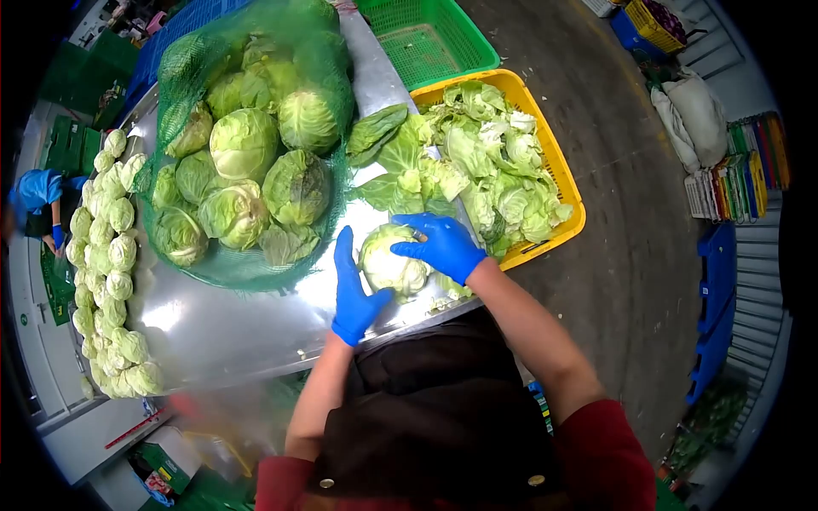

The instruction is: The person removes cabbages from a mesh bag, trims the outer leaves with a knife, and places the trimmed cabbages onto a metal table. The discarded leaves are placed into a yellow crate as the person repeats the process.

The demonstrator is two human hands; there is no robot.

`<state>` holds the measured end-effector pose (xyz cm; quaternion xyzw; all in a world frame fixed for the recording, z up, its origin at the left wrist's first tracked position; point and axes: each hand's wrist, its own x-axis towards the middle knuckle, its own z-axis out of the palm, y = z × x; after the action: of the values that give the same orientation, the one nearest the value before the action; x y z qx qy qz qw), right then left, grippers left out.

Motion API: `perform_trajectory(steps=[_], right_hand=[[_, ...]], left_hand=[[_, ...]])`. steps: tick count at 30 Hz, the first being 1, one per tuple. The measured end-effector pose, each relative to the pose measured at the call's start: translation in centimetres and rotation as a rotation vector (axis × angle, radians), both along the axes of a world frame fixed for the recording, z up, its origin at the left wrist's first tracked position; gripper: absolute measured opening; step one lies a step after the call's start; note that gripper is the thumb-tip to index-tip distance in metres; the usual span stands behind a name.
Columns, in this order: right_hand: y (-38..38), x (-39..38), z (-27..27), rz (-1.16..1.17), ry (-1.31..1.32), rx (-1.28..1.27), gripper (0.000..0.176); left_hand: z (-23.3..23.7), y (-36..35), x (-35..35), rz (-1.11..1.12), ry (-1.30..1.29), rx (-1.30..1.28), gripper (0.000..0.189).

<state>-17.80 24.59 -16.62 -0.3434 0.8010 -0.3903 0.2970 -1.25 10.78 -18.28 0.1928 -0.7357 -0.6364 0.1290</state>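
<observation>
A pale green cabbage rests on the metal table between my two blue-gloved hands. My left hand is open on its left side, fingers stretched upward and thumb reaching toward the cabbage's lower edge. Over the cabbage's upper right, my right hand is closed, index finger and thumb pinched; a small glint shows between them, too small to name. Loose outer leaves lie just beyond the cabbage. Left of my hands, a green mesh bag lies open around several untrimmed cabbages.
A yellow crate full of cabbage leaves stands at the table's right edge, with a green crate behind it. Many pale cabbages are stacked along the left end of the metal table. Another person in blue is at far left.
</observation>
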Motion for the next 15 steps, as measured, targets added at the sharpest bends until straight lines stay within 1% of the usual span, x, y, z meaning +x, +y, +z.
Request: perform_trajectory(steps=[1, 2, 3, 4, 5, 6, 7, 9, 11, 12, 13, 14, 15], right_hand=[[0.0, 0.5, -0.2, -0.079, -0.077, -0.016, 0.059], [-0.3, 0.7, 0.1, -0.130, -0.029, 0.086, 0.047], [-0.3, 0.5, 0.0, -0.086, 0.043, 0.119, 0.043], [-0.2, -0.2, -0.3, -0.045, 0.119, 0.151, 0.040], [-0.2, -1.2, -0.7, -0.006, 0.195, 0.182, 0.036], [0.2, -2.1, -4.3, -0.222, -0.007, 0.109, 0.028], [2.3, -4.2, -9.5, 0.119, 0.755, 0.084, 0.028], [2.1, -4.6, -4.1, -0.254, 0.066, 0.496, 0.035], [1.8, -2.3, -1.4, -0.291, 0.221, 0.142, 0.044], [1.2, -1.2, -0.2, -0.311, 0.295, -0.038, 0.050], [0.2, -0.8, 0.9, -0.170, 0.432, -0.164, 0.059], [-0.7, -0.2, 0.7, -0.067, 0.290, -0.215, 0.059], [-1.1, 0.1, 0.5, 0.033, 0.150, -0.265, 0.058]], left_hand=[[-0.9, 1.1, 0.3, 0.078, -0.001, -0.085, 0.118], [-1.6, 2.5, -0.1, 0.128, -0.044, -0.141, 0.117], [-2.0, 3.4, -0.3, 0.180, -0.086, -0.198, 0.115], [-1.3, 3.3, -0.6, 0.191, -0.073, -0.066, 0.115], [-1.4, 2.9, -0.8, 0.176, -0.089, -0.026, 0.114], [-1.4, 2.3, -0.4, 0.166, -0.112, 0.017, 0.114], [-1.4, 1.7, 0.0, 0.161, -0.133, 0.059, 0.114], [-1.4, 0.6, 0.2, 0.108, -0.142, 0.037, 0.115], [-0.5, -0.1, -0.2, 0.034, -0.177, -0.016, 0.117], [-0.3, -0.6, -0.7, -0.022, -0.146, -0.019, 0.117], [-0.2, -1.2, -1.3, -0.080, -0.116, -0.022, 0.118], [-0.1, -1.5, -1.7, -0.139, -0.087, -0.026, 0.119], [-0.5, -1.7, -2.1, -0.127, -0.048, -0.013, 0.120]])
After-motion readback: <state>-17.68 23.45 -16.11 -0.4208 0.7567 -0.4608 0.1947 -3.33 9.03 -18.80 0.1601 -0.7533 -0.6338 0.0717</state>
